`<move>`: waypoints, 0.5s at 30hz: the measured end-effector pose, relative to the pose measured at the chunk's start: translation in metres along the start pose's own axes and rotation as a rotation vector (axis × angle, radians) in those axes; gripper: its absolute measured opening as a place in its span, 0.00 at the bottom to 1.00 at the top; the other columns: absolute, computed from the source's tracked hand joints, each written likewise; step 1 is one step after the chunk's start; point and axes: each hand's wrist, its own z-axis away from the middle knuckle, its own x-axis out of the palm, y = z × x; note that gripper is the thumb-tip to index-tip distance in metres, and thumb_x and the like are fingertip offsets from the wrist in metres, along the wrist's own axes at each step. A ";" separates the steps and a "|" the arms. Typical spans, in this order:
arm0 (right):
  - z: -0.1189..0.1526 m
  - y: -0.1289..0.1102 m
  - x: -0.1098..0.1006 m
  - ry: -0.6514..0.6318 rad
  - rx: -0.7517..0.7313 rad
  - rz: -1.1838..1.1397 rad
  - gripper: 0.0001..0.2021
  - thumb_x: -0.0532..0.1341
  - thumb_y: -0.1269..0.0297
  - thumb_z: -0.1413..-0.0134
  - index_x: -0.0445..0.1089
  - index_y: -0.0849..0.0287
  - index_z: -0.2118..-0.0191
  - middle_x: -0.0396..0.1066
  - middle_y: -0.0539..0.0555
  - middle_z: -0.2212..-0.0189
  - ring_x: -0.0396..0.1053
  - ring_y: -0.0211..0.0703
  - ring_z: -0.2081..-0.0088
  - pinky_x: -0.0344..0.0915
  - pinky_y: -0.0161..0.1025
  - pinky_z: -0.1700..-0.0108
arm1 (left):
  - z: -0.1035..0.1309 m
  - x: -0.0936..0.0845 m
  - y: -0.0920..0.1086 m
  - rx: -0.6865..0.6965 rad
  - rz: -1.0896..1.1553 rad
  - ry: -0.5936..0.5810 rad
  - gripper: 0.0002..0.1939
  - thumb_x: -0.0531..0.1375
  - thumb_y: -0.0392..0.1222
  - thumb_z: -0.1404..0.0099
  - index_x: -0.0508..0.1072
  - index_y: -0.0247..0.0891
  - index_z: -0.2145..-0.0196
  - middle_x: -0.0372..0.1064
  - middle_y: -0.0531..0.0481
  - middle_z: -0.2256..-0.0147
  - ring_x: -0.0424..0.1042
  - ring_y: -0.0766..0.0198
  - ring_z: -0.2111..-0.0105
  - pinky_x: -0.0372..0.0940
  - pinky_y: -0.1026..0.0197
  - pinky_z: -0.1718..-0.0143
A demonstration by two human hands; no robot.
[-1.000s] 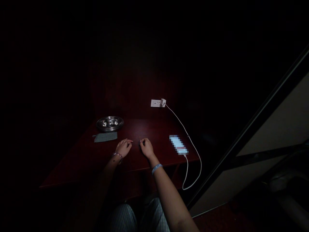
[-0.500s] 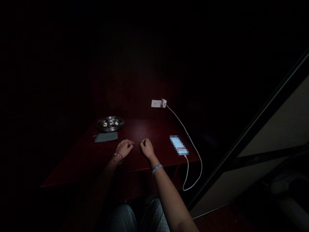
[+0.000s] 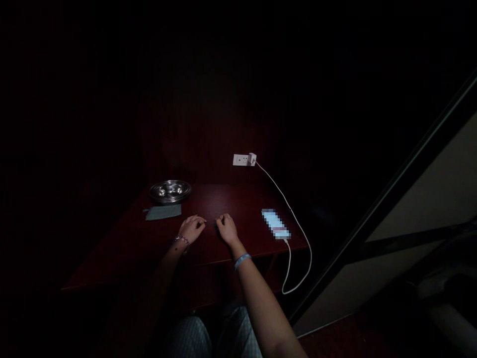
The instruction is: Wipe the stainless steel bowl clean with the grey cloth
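Observation:
My left hand (image 3: 192,227) rests on the dark red table (image 3: 223,196), palm down, fingers stretched toward the right and holding nothing that I can see. A beaded bracelet circles that wrist. Just right of it, a small gap away, my right hand (image 3: 226,228) lies on the same surface with its fingers curled in. Whatever is under those curled fingers, if anything, is hidden. A blue band (image 3: 242,260) sits on the right wrist. Nearest to the left hand is a grey-green folded cloth (image 3: 163,212), with a shiny round metal dish (image 3: 170,191) behind it.
To the right a blurred, lit phone (image 3: 276,224) lies near the table edge. Its white cable (image 3: 311,248) hangs below the edge and runs up to a charger (image 3: 252,159) in the wall socket (image 3: 240,159). A slanted dark frame (image 3: 387,199) borders the right side. Surroundings are very dark.

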 end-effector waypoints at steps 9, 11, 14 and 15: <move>0.000 0.004 -0.002 0.086 -0.020 -0.176 0.08 0.51 0.67 0.42 0.65 0.55 0.70 0.71 0.53 0.67 0.68 0.42 0.60 0.63 0.37 0.53 | -0.001 -0.007 0.004 0.068 -0.008 0.055 0.13 0.50 0.46 0.34 0.73 0.42 0.66 0.74 0.49 0.53 0.70 0.57 0.52 0.63 0.51 0.47; -0.001 0.004 -0.001 0.083 -0.026 -0.197 0.09 0.50 0.66 0.41 0.65 0.55 0.69 0.72 0.53 0.67 0.69 0.42 0.61 0.63 0.38 0.53 | -0.009 -0.018 0.003 0.132 -0.043 0.070 0.13 0.50 0.47 0.34 0.72 0.41 0.67 0.73 0.47 0.53 0.69 0.56 0.52 0.63 0.50 0.49; -0.001 0.003 -0.002 0.058 -0.018 -0.185 0.10 0.50 0.64 0.40 0.66 0.55 0.68 0.73 0.51 0.66 0.69 0.42 0.61 0.63 0.37 0.53 | -0.030 -0.042 -0.002 0.207 -0.115 0.127 0.12 0.50 0.46 0.34 0.72 0.41 0.64 0.71 0.45 0.50 0.67 0.54 0.49 0.62 0.49 0.48; -0.001 0.002 -0.002 0.049 -0.012 -0.176 0.10 0.50 0.64 0.40 0.67 0.55 0.67 0.73 0.51 0.66 0.69 0.42 0.60 0.63 0.37 0.53 | -0.039 -0.050 -0.006 0.206 -0.138 0.156 0.12 0.50 0.46 0.34 0.71 0.40 0.61 0.70 0.45 0.48 0.66 0.54 0.47 0.62 0.49 0.46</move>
